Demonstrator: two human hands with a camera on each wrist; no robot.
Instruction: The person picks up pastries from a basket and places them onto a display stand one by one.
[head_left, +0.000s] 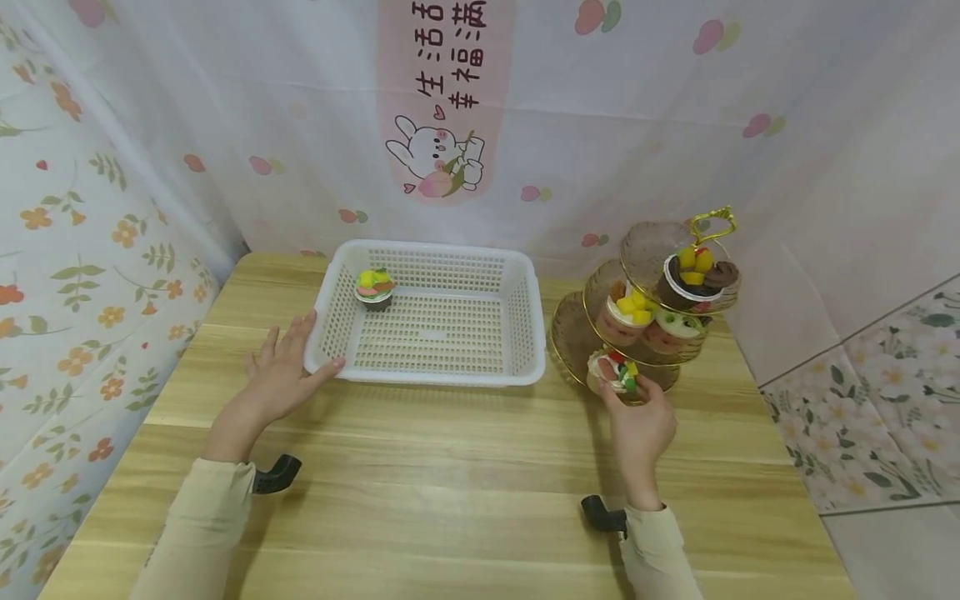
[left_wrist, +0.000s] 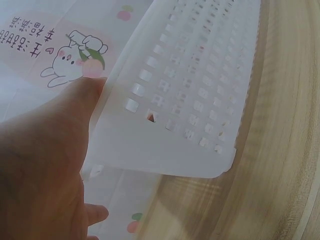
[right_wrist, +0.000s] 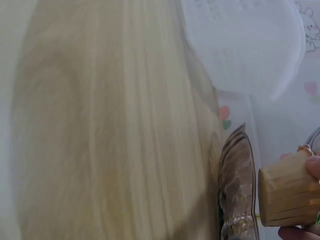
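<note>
In the head view my right hand (head_left: 643, 425) pinches a fruit-topped cupcake (head_left: 611, 372) between thumb and fingers, over the lowest tier of a gold-rimmed three-tier cake stand (head_left: 570, 333). Its tan paper cup (right_wrist: 287, 192) shows in the right wrist view, tilted beside the edge of a clear tier. My left hand (head_left: 281, 371) rests at the near left corner of a white plastic basket (head_left: 442, 381), fingers spread and thumb at the rim. Inside that basket, toward its far left, stands a cupcake (head_left: 374, 290) with yellow and pink topping and a dark cup.
On the stand's top tier sits a chocolate cupcake (head_left: 693, 279). The middle tier holds a dessert cup with yellow cubes (head_left: 626, 318) and another with a pale green top (head_left: 673, 329). A curtain (head_left: 300, 167) hangs behind the wooden table (head_left: 442, 483).
</note>
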